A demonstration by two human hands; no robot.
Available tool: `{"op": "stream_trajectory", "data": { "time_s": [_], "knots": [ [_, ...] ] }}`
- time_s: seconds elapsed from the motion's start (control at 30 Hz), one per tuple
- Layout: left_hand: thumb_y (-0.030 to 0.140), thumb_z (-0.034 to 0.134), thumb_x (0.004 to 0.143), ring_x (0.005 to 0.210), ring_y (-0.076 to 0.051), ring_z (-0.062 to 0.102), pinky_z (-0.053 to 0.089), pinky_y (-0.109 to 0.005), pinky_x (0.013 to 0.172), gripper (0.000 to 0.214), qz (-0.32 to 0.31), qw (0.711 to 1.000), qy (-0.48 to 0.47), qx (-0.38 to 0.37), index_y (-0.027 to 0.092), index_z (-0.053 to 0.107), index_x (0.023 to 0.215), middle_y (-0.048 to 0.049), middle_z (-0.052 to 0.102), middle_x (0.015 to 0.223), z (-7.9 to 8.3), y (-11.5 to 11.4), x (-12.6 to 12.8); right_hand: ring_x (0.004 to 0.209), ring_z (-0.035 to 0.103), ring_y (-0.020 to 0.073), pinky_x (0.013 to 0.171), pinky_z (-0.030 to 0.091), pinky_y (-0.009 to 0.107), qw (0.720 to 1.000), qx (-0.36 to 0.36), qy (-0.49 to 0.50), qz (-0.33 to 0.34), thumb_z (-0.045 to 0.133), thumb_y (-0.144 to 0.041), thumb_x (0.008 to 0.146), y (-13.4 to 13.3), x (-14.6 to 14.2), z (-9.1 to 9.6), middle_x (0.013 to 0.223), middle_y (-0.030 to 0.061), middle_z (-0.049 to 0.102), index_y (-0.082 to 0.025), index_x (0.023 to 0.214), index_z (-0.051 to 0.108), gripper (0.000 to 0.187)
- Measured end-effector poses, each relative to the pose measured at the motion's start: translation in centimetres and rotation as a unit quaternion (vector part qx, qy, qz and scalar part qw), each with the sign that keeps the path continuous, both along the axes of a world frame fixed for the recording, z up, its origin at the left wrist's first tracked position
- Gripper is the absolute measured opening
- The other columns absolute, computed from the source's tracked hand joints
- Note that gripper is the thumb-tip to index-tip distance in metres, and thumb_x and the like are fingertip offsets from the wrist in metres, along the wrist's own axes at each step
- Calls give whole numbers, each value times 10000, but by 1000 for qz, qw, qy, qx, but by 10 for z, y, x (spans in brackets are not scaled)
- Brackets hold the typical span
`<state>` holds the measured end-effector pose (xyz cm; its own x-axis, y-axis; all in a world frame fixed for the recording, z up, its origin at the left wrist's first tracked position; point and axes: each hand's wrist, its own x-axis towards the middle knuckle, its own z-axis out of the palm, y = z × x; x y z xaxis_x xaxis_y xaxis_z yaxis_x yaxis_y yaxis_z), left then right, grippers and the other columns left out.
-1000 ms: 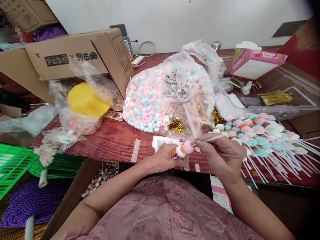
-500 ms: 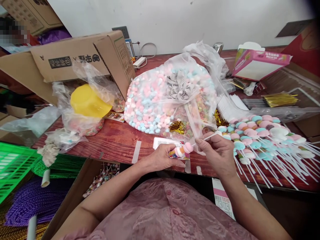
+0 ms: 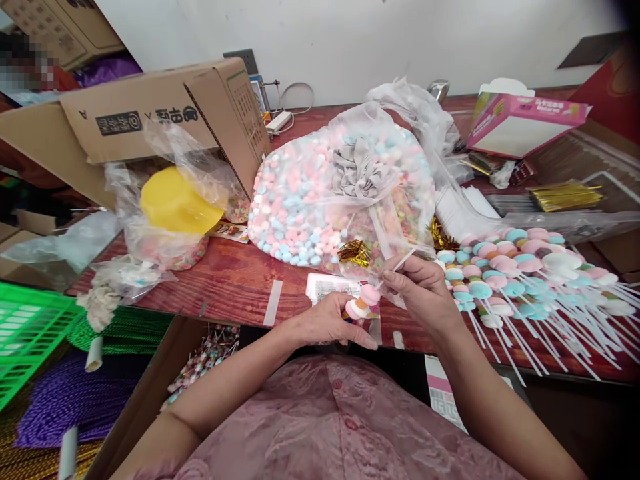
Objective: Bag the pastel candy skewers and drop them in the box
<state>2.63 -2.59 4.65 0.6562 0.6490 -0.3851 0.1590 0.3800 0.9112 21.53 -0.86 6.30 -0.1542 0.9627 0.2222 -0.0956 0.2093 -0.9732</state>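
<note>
My left hand (image 3: 327, 323) is closed around a short stack of pastel marshmallow pieces (image 3: 364, 301), pink on top, white and orange below. My right hand (image 3: 424, 288) pinches a thin white stick (image 3: 403, 261) whose lower end meets the pink piece. Both hands hover at the front edge of the red wooden table (image 3: 235, 280). Just behind them lies a big clear bag of pink, blue and white marshmallows (image 3: 320, 193). To the right spreads a pile of finished marshmallow skewers (image 3: 520, 273).
A cardboard box (image 3: 150, 113) and a yellow bowl in plastic (image 3: 175, 203) sit at the back left. A pink carton (image 3: 520, 123) and gold twist ties (image 3: 560, 195) are at the back right. A green crate (image 3: 25, 333) and an open box of sweets (image 3: 200, 360) stand lower left.
My right hand has swung the stick from nearly level to steeper and moved slightly left and up. The left hand stays on the stack, which sits a little lower.
</note>
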Motion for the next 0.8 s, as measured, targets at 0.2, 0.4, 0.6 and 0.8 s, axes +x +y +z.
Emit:
{"op": "stream_trajectory", "data": {
  "time_s": [0.2,0.4,0.6,0.8],
  "knots": [
    [380,908,488,593,-82,474,385,-227,576,468,58,998,5,24,122,634,767,39,552,667,-9,4,-2,452,409,84,445,321,223,999,-37,-9,-13,741,-409,775,-5,7,0,500,-46,499,-177,621,613,307],
    [345,865,581,757,-151,534,406,-260,705,385,74,984,57,152,120,681,832,8,614,776,-11,3,1,489,402,88,472,307,236,989,22,-106,-104,712,-362,801,-22,-6,4,518,-37,486,-185,599,590,295],
    [431,890,544,779,-165,515,420,-277,713,598,44,972,115,199,139,650,1008,-3,606,855,4,-9,4,453,370,71,446,295,222,990,-93,40,-94,778,-377,707,-12,-21,-19,480,-55,462,-189,553,556,329],
    [371,949,467,970,-225,604,463,-366,878,1320,26,995,-3,96,286,190,1543,-91,604,1172,1,-17,-16,381,311,33,396,263,189,958,-173,192,-126,866,-311,540,-3,-9,-21,414,-81,410,-183,530,563,329]
  ]
}}
